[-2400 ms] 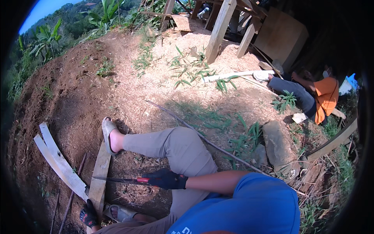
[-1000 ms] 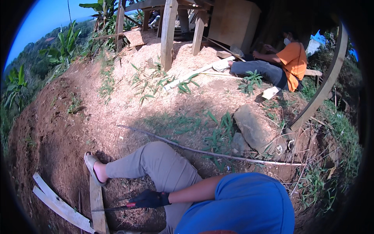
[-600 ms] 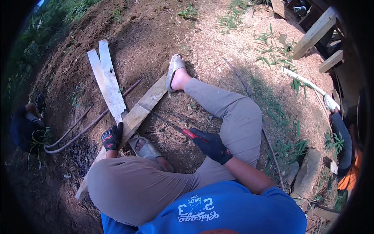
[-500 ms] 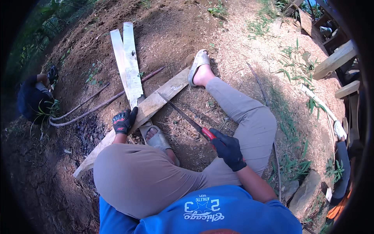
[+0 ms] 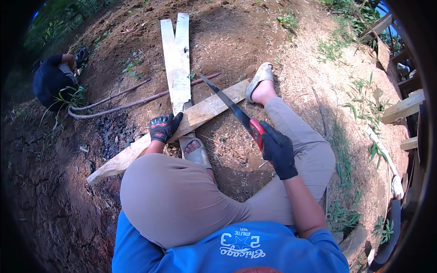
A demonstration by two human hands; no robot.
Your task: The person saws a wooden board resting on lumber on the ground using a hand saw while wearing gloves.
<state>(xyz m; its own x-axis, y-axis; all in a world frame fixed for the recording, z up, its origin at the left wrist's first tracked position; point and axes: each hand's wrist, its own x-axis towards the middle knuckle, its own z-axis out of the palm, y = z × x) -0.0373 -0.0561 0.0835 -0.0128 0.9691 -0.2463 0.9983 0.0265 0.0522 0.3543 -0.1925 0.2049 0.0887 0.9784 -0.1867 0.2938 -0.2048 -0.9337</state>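
Note:
My left hand (image 5: 163, 127), in a black glove with red marks, is closed on a long pale plank (image 5: 218, 103) that lies slantwise in front of me. In my right hand (image 5: 278, 152), also black-gloved, is a handsaw (image 5: 234, 110) by its red handle. Its dark blade points forward and left, over the plank's far part, with the flat side showing. I cannot tell whether blade and plank touch. Another pale board (image 5: 183, 59) and a narrower one (image 5: 168, 50) stretch away from me, under or against the plank beside my left sandal (image 5: 199, 157).
A bent brown rod (image 5: 114, 108) lies at the left, near another person (image 5: 52, 82) crouching. Sawdust covers the soil at the right. Timber ends (image 5: 404, 108) and a whitish stick (image 5: 381, 148) are along the right edge. My right sandal (image 5: 260, 79) is by the plank's far end.
The saw has swung up and forward; its tip, earlier over the plank, now reaches beyond it, and more of the blade's face shows. My left hand stays on the plank. The whole view has shifted.

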